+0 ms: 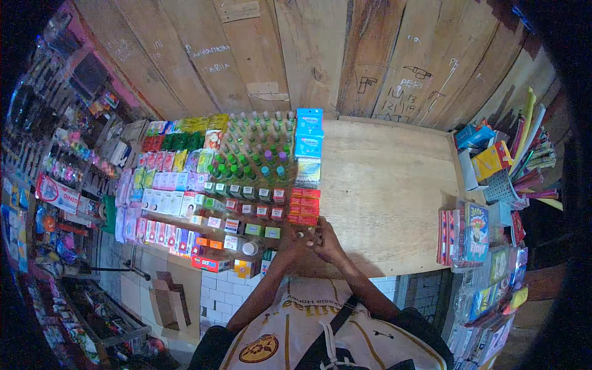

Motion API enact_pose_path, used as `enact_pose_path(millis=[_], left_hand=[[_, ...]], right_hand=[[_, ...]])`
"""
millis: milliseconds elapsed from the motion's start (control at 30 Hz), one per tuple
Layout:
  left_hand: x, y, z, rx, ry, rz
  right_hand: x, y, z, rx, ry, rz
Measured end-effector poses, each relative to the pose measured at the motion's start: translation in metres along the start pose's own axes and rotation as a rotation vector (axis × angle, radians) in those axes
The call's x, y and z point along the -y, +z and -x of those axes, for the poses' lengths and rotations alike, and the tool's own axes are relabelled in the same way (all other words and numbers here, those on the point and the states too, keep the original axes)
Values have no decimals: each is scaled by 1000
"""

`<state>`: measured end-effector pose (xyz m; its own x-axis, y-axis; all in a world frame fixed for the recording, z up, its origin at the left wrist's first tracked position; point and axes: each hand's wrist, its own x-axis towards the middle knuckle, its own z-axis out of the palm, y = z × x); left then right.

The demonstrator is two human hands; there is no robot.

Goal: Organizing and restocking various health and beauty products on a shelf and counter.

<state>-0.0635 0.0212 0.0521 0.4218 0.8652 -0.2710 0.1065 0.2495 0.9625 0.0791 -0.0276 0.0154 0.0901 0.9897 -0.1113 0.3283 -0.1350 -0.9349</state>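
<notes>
Both my hands are at the near end of a column of small red boxes [304,206] on the wooden counter. My left hand [296,237] is just in front of the nearest red box, to the right of two green boxes [262,231]. My right hand [327,238] meets it from the right, with its fingertips close to that box's right corner. Small pale spots show between the hands; I cannot tell what they are. The fingers overlap, so any grip is unclear. Beyond the red boxes lie a clear pack of cotton buds [308,171] and blue packs [308,143].
Several green-capped bottles [236,169] stand left of the column. Boxes and soap packs [169,203] fill the counter's left side. The plywood counter top [384,185] extends right, to packaged books [474,233] and a patterned holder [501,187]. A plank wall [314,55] rises behind.
</notes>
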Motion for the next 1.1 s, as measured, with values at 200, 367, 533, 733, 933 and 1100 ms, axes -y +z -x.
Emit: enact_pose_path(millis=[200,367,533,733,933,1100], left_hand=[[-3,-2,0,64,-152,30],[-8,-1,6,27,-86,49],[-8,1,3,9,-56,44],[-6,4,0,-50,-31,-22],[-18,5,2,-23,2,-48],[-27,3,5,-10,-65,44]], right_hand=[[0,2,3,-49,-96,129],[-3,4,3,-92,-169,175],[-1,4,0,-66,-153,149],[10,0,5,-39,-136,174],[6,4,2,-61,42,33],[11,0,4,-11,46,132]])
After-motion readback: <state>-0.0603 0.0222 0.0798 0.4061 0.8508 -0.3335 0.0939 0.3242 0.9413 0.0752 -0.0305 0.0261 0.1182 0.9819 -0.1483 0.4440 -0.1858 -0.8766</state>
